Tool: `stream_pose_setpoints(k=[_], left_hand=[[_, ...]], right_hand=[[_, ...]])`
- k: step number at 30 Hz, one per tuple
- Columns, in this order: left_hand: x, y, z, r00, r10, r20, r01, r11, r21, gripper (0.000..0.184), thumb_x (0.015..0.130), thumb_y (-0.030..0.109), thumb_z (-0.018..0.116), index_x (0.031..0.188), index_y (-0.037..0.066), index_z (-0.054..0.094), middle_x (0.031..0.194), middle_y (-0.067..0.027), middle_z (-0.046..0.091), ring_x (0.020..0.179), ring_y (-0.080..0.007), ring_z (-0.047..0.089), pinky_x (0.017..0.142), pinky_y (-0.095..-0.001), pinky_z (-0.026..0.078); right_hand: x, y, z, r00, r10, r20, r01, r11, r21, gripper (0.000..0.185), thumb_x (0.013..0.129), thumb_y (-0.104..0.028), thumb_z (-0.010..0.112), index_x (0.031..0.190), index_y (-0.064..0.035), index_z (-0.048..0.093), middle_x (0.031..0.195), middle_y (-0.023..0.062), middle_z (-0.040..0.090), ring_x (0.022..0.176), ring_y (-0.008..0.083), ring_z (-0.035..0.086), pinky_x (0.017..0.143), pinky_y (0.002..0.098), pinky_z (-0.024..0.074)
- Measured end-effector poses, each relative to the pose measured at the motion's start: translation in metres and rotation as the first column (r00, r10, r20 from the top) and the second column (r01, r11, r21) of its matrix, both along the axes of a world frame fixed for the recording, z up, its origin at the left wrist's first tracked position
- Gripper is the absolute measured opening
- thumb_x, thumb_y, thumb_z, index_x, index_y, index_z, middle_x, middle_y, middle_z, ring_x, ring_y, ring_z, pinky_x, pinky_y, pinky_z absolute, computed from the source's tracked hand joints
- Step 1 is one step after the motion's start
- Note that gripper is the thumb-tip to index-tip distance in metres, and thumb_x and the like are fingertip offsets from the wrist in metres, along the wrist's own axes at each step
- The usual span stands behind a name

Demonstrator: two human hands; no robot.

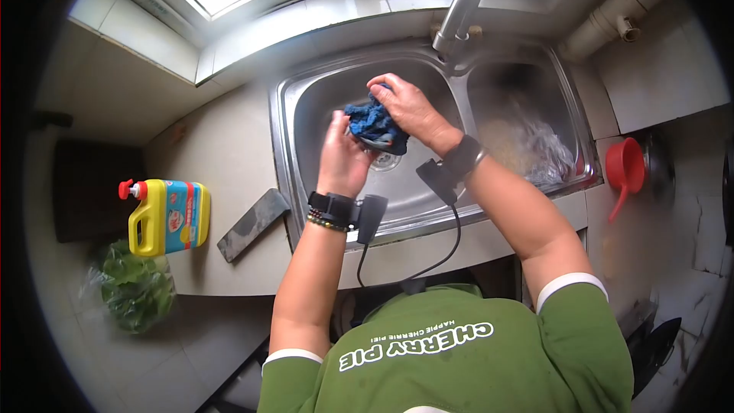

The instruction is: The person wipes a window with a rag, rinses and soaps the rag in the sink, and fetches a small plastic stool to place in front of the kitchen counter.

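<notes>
A crumpled blue cloth [368, 119] is held between my two hands, above the left basin of the steel sink [321, 97]. My right hand [413, 109] grips it from the upper right with bent fingers. From the lower left, my left hand [344, 159] cups it, thumb pointing up and the other fingers partly hidden under the cloth. Beneath my hands the drain [387, 160] shows in part. At the back of the sink stands the faucet [457, 15], its spout reaching over the divider.
Left on the counter are a yellow jug [149, 218] with a red pump and a grey sharpening-stone-like block [252, 226]. Bagged greens [136, 287] sit below. Crumpled clear plastic [547, 153] lies in the right basin. A red ladle [625, 167] hangs at right.
</notes>
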State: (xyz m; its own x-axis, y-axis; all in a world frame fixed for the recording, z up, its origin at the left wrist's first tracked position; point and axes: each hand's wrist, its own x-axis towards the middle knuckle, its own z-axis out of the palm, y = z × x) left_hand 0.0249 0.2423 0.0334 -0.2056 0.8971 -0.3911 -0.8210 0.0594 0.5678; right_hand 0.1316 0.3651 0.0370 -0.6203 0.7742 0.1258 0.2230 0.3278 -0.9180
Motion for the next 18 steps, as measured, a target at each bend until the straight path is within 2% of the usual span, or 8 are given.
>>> stream_pose_setpoints(k=[3, 5, 7, 9, 11, 13, 15, 18], left_hand=[[-0.008, -0.007, 0.002, 0.984, 0.119, 0.133, -0.126, 0.991, 0.046, 0.046, 0.096, 0.051, 0.038, 0.115, 0.011, 0.05, 0.111, -0.0089, 0.059, 0.108, -0.022, 0.057, 0.093, -0.0425, 0.047], [-0.006, -0.009, -0.002, 0.99, 0.009, 0.141, -0.022, 0.996, 0.09, 0.052, 0.094, 0.054, 0.042, 0.12, 0.01, 0.051, 0.116, -0.008, 0.059, 0.109, -0.0212, 0.058, 0.095, -0.0377, 0.047], [0.002, -0.014, 0.011, 0.978, -0.053, 0.202, 0.038, 0.996, 0.076, 0.056, 0.094, 0.055, 0.04, 0.125, 0.01, 0.049, 0.117, -0.0085, 0.06, 0.11, -0.0232, 0.057, 0.096, -0.0381, 0.046], [-0.003, -0.023, 0.016, 0.976, -0.081, 0.202, 0.057, 0.991, 0.122, 0.052, 0.094, 0.051, 0.044, 0.125, 0.009, 0.049, 0.116, -0.0095, 0.06, 0.106, -0.0236, 0.06, 0.094, -0.0393, 0.048], [-0.018, -0.031, 0.0, 0.995, -0.024, 0.097, 0.016, 0.996, 0.083, 0.051, 0.094, 0.049, 0.046, 0.125, 0.008, 0.049, 0.116, -0.0103, 0.06, 0.106, -0.0245, 0.06, 0.094, -0.0398, 0.048], [-0.035, -0.046, 0.008, 0.976, 0.04, 0.213, -0.068, 0.99, 0.125, 0.041, 0.097, 0.037, 0.044, 0.123, 0.006, 0.05, 0.112, -0.0117, 0.061, 0.104, -0.0252, 0.06, 0.092, -0.0425, 0.048], [-0.053, -0.061, 0.016, 0.943, 0.097, 0.319, -0.173, 0.96, 0.221, 0.04, 0.097, 0.034, 0.042, 0.124, 0.005, 0.05, 0.112, -0.0139, 0.061, 0.104, -0.0271, 0.06, 0.093, -0.0434, 0.047], [-0.074, -0.073, 0.029, 0.899, 0.17, 0.403, -0.329, 0.87, 0.368, 0.044, 0.098, 0.035, 0.036, 0.125, 0.003, 0.049, 0.118, -0.0152, 0.058, 0.11, -0.0344, 0.055, 0.098, -0.0469, 0.043]], right_hand=[[-0.004, -0.007, 0.032, 0.994, 0.1, -0.039, -0.105, 0.985, -0.134, 0.028, 0.094, -0.027, 0.053, 0.109, -0.0052, 0.061, 0.093, 0.0092, 0.064, 0.088, 0.0161, 0.06, 0.08, 0.0292, 0.0467], [-0.018, -0.018, 0.039, 0.979, 0.195, -0.061, -0.201, 0.973, -0.113, 0.027, 0.094, -0.025, 0.053, 0.11, -0.0047, 0.061, 0.094, 0.0104, 0.064, 0.089, 0.0181, 0.061, 0.081, 0.0296, 0.0468], [-0.034, -0.028, 0.035, 0.966, 0.258, 0.021, -0.258, 0.955, 0.145, 0.027, 0.092, -0.021, 0.053, 0.112, -0.0051, 0.06, 0.102, 0.0161, 0.064, 0.097, 0.0248, 0.061, 0.085, 0.0332, 0.0467], [-0.044, -0.034, 0.035, 0.959, 0.279, 0.052, -0.283, 0.946, 0.159, 0.03, 0.09, -0.025, 0.055, 0.114, -0.0076, 0.061, 0.102, 0.0206, 0.062, 0.095, 0.0352, 0.061, 0.085, 0.0403, 0.0476], [-0.052, -0.032, 0.043, 0.952, 0.294, 0.086, -0.304, 0.938, 0.164, 0.034, 0.09, -0.027, 0.055, 0.118, -0.0086, 0.059, 0.103, 0.0214, 0.063, 0.096, 0.036, 0.06, 0.086, 0.0402, 0.047], [-0.069, -0.023, 0.042, 0.948, 0.315, -0.054, -0.308, 0.946, 0.104, 0.034, 0.091, -0.029, 0.054, 0.119, -0.0097, 0.059, 0.1, 0.0216, 0.063, 0.093, 0.0367, 0.061, 0.083, 0.0397, 0.0478], [-0.087, -0.016, 0.057, 0.955, 0.294, 0.04, -0.291, 0.898, 0.33, 0.031, 0.09, -0.025, 0.057, 0.117, -0.0101, 0.061, 0.093, 0.0201, 0.063, 0.087, 0.0347, 0.062, 0.078, 0.0387, 0.0485], [-0.125, -0.03, 0.101, 0.915, 0.387, 0.113, -0.397, 0.814, 0.425, 0.024, 0.086, -0.014, 0.061, 0.11, -0.0103, 0.066, 0.081, 0.0162, 0.06, 0.075, 0.0302, 0.06, 0.071, 0.0374, 0.0483]])
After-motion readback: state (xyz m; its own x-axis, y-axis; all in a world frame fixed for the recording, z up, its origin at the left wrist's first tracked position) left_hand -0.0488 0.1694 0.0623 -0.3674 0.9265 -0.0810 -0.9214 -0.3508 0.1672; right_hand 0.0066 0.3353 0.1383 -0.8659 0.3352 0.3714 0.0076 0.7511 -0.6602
